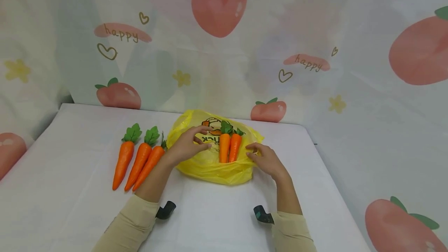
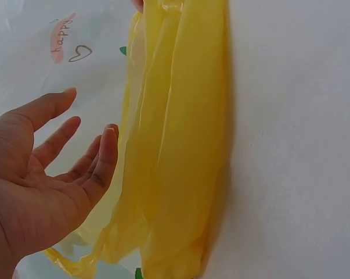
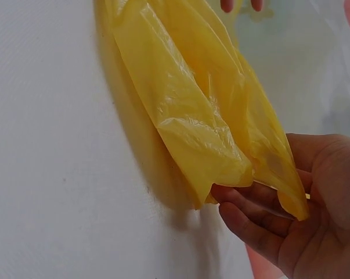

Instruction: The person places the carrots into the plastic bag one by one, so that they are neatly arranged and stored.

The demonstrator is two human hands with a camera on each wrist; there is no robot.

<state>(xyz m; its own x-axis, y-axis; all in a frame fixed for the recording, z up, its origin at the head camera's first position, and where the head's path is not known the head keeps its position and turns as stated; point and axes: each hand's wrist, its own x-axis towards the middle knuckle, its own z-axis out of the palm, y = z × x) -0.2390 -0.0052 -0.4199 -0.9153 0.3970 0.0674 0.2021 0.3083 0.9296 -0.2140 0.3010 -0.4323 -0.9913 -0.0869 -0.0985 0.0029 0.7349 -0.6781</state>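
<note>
A yellow plastic bag (image 1: 210, 172) with a printed cartoon lies on the white table, its mouth spread. Two orange carrots with green leafy tops (image 1: 224, 147) are in its mouth, leaves upward. My left hand (image 1: 189, 145) hovers over the bag's left side, fingers spread and bent a little, holding nothing. In the left wrist view that left hand (image 2: 53, 174) is beside the bag's yellow side. At the bag's right edge is my right hand (image 1: 267, 160). In the right wrist view, loose plastic lies across the fingers of the right hand (image 3: 291, 215), hiding some fingertips.
Three more carrots (image 1: 123, 162) lie side by side on the table (image 1: 70, 189), left of the bag; my left forearm partly covers the nearest one. A fabric backdrop (image 1: 224, 69) printed with fruit rises behind the table. Black wrist mounts (image 1: 166, 210) stick out near both sleeves.
</note>
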